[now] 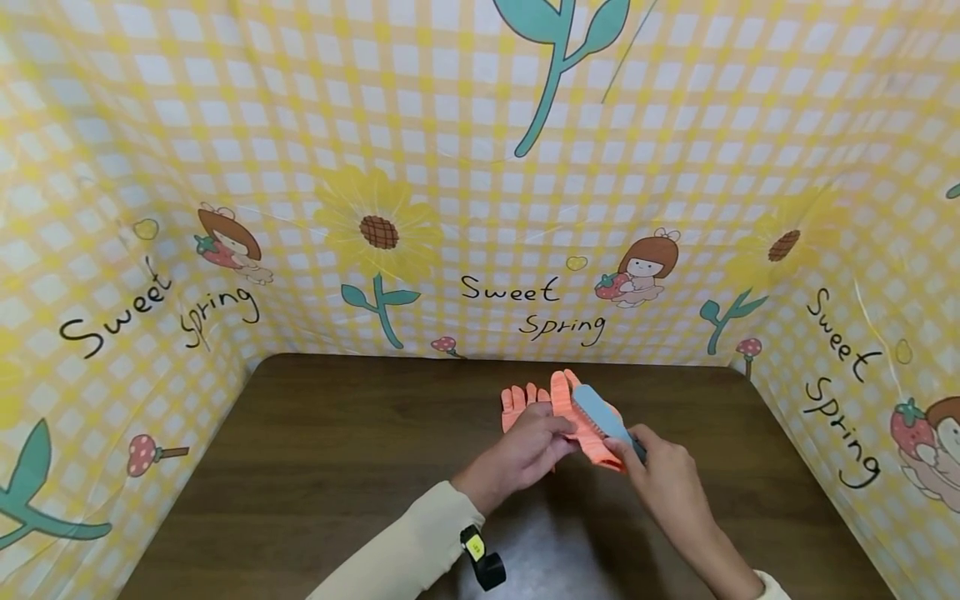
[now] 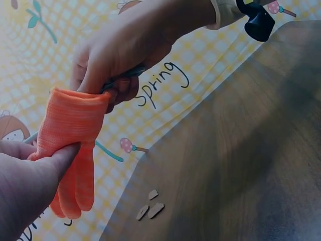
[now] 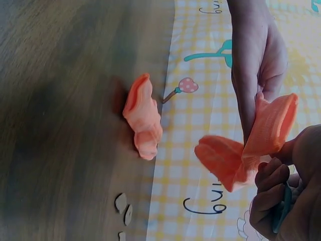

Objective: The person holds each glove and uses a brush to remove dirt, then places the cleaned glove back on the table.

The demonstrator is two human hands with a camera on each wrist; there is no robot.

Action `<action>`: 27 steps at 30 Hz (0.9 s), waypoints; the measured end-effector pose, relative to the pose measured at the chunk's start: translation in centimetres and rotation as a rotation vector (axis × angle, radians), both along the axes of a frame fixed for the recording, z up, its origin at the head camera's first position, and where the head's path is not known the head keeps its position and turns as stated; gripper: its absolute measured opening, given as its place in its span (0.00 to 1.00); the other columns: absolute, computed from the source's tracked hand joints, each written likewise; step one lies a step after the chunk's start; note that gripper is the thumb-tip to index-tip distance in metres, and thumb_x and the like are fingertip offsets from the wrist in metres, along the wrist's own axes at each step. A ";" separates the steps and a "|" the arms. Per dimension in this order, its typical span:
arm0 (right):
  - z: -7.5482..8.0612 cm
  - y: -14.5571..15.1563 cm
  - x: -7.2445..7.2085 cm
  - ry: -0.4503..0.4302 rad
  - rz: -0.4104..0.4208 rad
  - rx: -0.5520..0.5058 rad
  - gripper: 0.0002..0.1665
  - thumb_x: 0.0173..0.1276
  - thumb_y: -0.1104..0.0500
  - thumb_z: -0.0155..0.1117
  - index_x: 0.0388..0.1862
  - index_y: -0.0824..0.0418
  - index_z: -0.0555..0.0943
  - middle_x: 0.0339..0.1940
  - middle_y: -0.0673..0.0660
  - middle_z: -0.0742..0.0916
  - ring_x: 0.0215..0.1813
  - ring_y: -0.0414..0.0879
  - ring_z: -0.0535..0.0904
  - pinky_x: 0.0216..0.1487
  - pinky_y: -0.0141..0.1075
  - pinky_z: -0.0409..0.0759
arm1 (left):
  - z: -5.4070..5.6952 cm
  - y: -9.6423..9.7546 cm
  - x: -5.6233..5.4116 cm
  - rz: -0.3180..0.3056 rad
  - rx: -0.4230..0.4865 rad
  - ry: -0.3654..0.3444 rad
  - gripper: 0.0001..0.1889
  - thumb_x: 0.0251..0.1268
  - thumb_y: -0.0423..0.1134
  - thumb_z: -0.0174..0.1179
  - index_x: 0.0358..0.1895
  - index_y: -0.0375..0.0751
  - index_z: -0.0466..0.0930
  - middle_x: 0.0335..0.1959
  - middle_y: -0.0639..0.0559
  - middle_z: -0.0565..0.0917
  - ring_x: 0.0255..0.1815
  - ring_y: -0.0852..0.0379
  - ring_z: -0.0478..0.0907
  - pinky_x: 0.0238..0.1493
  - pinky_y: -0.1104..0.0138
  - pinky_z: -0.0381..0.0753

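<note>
My left hand [image 1: 532, 446] pinches an orange knitted glove [image 2: 75, 120] near its cuff, thumb on top, and holds it up over the table. In the left wrist view the glove's fingers point down and its cuff gapes. My right hand [image 1: 663, 471] grips the handle of a light blue brush [image 1: 597, 410], whose bristle side lies along the held glove in the head view. In the right wrist view only part of the brush's handle [image 3: 283, 208] shows between the curled fingers. A second orange glove [image 3: 143, 118] lies on the table behind my left hand.
Three small flat pale pieces [image 2: 153, 207] lie on the dark wooden table [image 1: 337, 467] near its far edge, hidden in the head view. A yellow checked cloth [image 1: 480, 208] with printed flowers walls in the table at the back and both sides.
</note>
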State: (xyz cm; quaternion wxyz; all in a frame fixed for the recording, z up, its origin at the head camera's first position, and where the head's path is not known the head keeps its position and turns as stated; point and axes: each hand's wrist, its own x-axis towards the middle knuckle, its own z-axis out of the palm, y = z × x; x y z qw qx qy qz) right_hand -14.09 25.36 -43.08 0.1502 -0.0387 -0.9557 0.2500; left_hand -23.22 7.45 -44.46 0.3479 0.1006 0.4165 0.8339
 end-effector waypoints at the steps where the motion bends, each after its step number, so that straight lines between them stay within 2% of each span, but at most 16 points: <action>1: 0.0 0.1 0.0 0.002 -0.007 0.000 0.21 0.73 0.43 0.64 0.45 0.61 0.84 0.15 0.47 0.73 0.19 0.40 0.66 0.22 0.32 0.64 | 0.0 0.1 0.0 0.001 -0.002 -0.007 0.28 0.74 0.21 0.43 0.76 0.23 0.54 0.78 0.34 0.64 0.80 0.39 0.60 0.77 0.45 0.59; 11: -0.3 1.3 -0.1 0.013 -0.031 0.019 0.23 0.72 0.43 0.65 0.44 0.63 0.84 0.15 0.48 0.74 0.21 0.42 0.69 0.27 0.35 0.69 | -0.1 0.3 0.1 0.003 -0.022 -0.064 0.29 0.74 0.20 0.43 0.76 0.25 0.51 0.77 0.31 0.62 0.79 0.38 0.59 0.77 0.44 0.59; 20: -0.2 1.7 -0.5 0.026 -0.040 0.023 0.23 0.72 0.44 0.66 0.43 0.65 0.84 0.16 0.48 0.74 0.21 0.43 0.69 0.26 0.36 0.69 | -0.3 0.2 0.2 0.019 -0.020 -0.041 0.27 0.74 0.21 0.44 0.74 0.23 0.53 0.75 0.31 0.64 0.77 0.40 0.62 0.77 0.43 0.60; 22: -0.1 1.8 -0.6 0.027 -0.046 0.018 0.24 0.73 0.45 0.65 0.44 0.67 0.84 0.17 0.51 0.77 0.21 0.44 0.70 0.25 0.36 0.69 | -0.4 0.2 0.1 0.020 -0.011 -0.033 0.25 0.75 0.21 0.44 0.72 0.23 0.55 0.71 0.33 0.68 0.73 0.43 0.66 0.77 0.44 0.61; 24: 0.1 2.1 -0.6 0.018 -0.065 0.003 0.25 0.74 0.45 0.64 0.47 0.69 0.83 0.20 0.55 0.81 0.22 0.45 0.72 0.24 0.37 0.70 | -0.4 0.1 0.0 0.020 -0.025 -0.012 0.20 0.75 0.22 0.44 0.67 0.25 0.60 0.63 0.39 0.73 0.66 0.49 0.70 0.76 0.49 0.66; 27: 0.3 2.4 -0.6 -0.002 -0.093 -0.026 0.27 0.76 0.45 0.62 0.49 0.70 0.82 0.25 0.59 0.85 0.22 0.45 0.73 0.22 0.36 0.70 | -0.4 -0.2 -0.2 0.026 -0.050 0.030 0.10 0.76 0.23 0.44 0.56 0.30 0.65 0.48 0.48 0.73 0.53 0.55 0.71 0.65 0.60 0.73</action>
